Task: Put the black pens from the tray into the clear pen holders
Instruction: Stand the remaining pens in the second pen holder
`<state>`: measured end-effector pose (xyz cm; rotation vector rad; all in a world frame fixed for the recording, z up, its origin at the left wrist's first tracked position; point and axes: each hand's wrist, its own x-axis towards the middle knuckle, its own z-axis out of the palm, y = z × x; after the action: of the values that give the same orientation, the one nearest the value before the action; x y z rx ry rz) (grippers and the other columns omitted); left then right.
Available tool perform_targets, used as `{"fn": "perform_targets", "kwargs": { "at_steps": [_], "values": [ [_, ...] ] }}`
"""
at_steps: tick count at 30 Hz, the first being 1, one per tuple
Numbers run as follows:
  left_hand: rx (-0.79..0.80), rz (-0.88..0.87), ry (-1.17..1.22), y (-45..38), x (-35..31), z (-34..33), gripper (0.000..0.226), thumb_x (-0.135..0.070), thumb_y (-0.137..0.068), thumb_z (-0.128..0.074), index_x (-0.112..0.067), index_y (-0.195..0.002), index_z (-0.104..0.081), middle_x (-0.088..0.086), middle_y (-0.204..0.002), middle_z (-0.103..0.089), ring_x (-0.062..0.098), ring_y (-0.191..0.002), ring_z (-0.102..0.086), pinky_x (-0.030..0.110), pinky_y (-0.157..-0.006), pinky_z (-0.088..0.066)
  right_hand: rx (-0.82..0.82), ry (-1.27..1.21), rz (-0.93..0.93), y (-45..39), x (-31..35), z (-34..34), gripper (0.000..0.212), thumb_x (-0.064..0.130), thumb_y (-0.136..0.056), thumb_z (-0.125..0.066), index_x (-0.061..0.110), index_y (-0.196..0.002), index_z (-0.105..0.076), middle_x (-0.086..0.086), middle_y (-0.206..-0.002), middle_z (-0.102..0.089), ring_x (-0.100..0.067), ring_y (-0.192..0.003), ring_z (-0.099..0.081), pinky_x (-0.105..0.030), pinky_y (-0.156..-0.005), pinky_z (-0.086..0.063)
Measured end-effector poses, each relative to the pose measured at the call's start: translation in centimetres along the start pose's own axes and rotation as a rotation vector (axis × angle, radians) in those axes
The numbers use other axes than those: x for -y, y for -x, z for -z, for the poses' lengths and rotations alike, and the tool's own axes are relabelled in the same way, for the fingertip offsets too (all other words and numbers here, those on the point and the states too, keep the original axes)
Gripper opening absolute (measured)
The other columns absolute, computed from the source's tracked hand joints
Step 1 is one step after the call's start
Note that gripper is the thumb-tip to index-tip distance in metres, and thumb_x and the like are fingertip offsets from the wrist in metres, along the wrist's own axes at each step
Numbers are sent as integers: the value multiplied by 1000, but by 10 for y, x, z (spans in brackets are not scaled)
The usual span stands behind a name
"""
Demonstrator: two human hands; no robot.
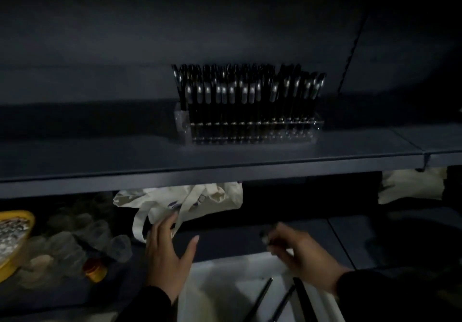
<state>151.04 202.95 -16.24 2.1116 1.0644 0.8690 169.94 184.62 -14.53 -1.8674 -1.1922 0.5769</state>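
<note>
Risk: right hand pinching a pen, left hand open — pen holder mid-shelf looks packed, forcing could topple it.

Black pens with silver clips fill a clear pen holder on the dark grey shelf; white tray near, yellow tub left.
</note>
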Motion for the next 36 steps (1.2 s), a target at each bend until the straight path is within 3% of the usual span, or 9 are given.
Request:
{"fn": "perform_targets", "kwargs": {
  "at_steps": [2,5,8,13,16,21,27,31,36],
  "values": [
    [-123,-107,23,-18,-23,10,62,-8,-74,-78,-7,-128,-50,7,-127,-45,11,-116,-38,30,-95,-34,-85,-152,21,-9,31,24,19,1,-92,-54,20,-87,-54,9,-77,-62,-3,-68,-56,-16,-68,-47],
    [-181,-130,134,-54,-53,22,69,-16,-77,-76,-13,-137,-41,3,-135,-37,14,-122,-38,27,-99,-35,-190,-207,105,-29,77,59,18,-2,-90,-55,16,-90,-53,9,-72,-65,-7,-63,-60,-19,-64,-50],
    [-90,-106,219,-90,-74,29,69,-29,-84,-69,-23,-141,-32,-5,-141,-32,12,-128,-36,32,-106,-34,-326,-295,194,-50,115,94,11,0,-89,-57,11,-92,-54,0,-71,-66,-12,-63,-63,-21,-63,-52],
    [204,17,248,-139,-84,33,71,-38,-84,-67,-32,-142,-27,-9,-148,-28,13,-129,-37,32,-106,-35,-472,-342,211,-81,147,133,13,5,-92,-56,16,-87,-51,-11,-79,-64,-18,-68,-63,-29,-68,-55],
    [288,34,243,-153,-86,31,67,-37,-84,-67,-38,-139,-29,-11,-147,-29,12,-117,-42,36,-104,-39,-494,-299,161,-99,147,141,12,4,-92,-56,12,-86,-50,-16,-81,-62,-17,-69,-61,-30,-70,-51],
    [242,37,212,-166,-90,28,69,-35,-83,-69,-33,-141,-33,-7,-146,-34,10,-107,-44,39,-103,-42,-525,-256,118,-123,134,142,15,2,-91,-57,13,-84,-49,-8,-77,-59,-14,-69,-58,-27,-66,-48],
    [178,23,98,-171,-90,21,66,-38,-86,-66,-33,-142,-31,-1,-142,-44,18,-119,-49,35,-96,-44,-556,-252,103,-144,121,135,19,-1,-91,-55,14,-83,-48,-9,-78,-58,-16,-68,-57,-19,-62,-49],
    [144,-12,29,-172,-86,17,63,-38,-88,-63,-34,-141,-30,1,-135,-52,19,-116,-53,34,-89,-47,-546,-246,91,-152,117,136,18,0,-92,-55,14,-83,-49,-8,-78,-59,-16,-71,-59,-25,-67,-50],
    [142,-21,-43,-173,-88,15,69,-44,-89,-60,-34,-145,-22,-2,-139,-49,19,-120,-52,32,-92,-46,-483,-190,9,-156,95,121,18,-1,-92,-55,15,-82,-53,-1,-73,-57,-14,-73,-56,-28,-68,-48]
  ]
}}
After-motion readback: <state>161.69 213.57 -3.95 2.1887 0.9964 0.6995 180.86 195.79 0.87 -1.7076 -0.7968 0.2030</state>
